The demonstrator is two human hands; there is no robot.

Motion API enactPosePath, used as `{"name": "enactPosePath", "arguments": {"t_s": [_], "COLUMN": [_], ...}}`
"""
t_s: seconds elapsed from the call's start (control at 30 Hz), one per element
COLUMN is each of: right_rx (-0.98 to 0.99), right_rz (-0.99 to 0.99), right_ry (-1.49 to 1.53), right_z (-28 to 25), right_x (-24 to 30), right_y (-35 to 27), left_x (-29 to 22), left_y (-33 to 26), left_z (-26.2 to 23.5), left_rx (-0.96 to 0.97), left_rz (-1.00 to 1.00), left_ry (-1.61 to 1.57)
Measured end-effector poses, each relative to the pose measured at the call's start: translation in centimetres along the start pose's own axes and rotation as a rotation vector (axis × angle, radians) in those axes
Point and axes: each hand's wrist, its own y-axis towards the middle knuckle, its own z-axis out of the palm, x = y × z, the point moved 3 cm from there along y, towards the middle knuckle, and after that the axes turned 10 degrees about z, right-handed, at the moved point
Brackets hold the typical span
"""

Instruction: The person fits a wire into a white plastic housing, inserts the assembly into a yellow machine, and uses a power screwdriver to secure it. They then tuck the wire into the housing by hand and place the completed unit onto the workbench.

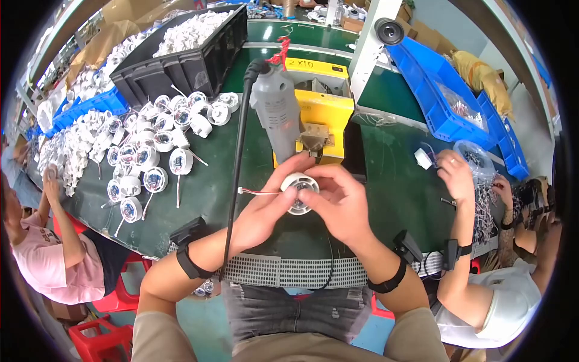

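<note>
In front of me a small round white housing [301,180] with a circuit inside is held between both hands. My left hand [265,211] grips its left side, the thumb pressed onto the open face. On the other side, my right hand [344,202] closes its fingers round the rim, with its thumb also on the face. A thin cable with a white connector [242,190] sticks out to the left of the housing. Just beyond my fingertips stands a yellow fixture [324,120] with a metal bracket [315,137], and a grey cylindrical power tool [277,108] upright against it.
Several similar white housings [155,180] lie at the left, before a black crate [181,63]. A black cord [235,163] hangs beside my left forearm. At the right are a blue bin [440,102] and a co-worker's hand [455,175]; another person [66,259] sits at the left.
</note>
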Motion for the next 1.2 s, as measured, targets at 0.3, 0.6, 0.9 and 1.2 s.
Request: {"name": "enactPosePath", "arguments": {"t_s": [0.3,0.6,0.9,1.2], "right_rx": [-0.193,-0.322,-0.388,-0.499], "right_rz": [-0.003,-0.382,-0.711,-0.671], "right_ry": [-0.59,-0.679,-0.122,-0.13], "right_z": [0.3,5.2,2.5,1.1], "right_x": [1.3,2.6,6.0,5.8], "right_y": [0.5,7.2,7.5,8.5], "left_x": [0.0,0.9,1.1,0.9], "left_y": [0.5,0.8,0.4,0.7], "left_z": [-2.1,-4.2,-5.0,-4.9], "left_rx": [-0.006,-0.065,-0.196,-0.225], "left_rz": [-0.148,-0.333,-0.422,-0.427], "left_ry": [0.642,0.542,0.459,0.438]}}
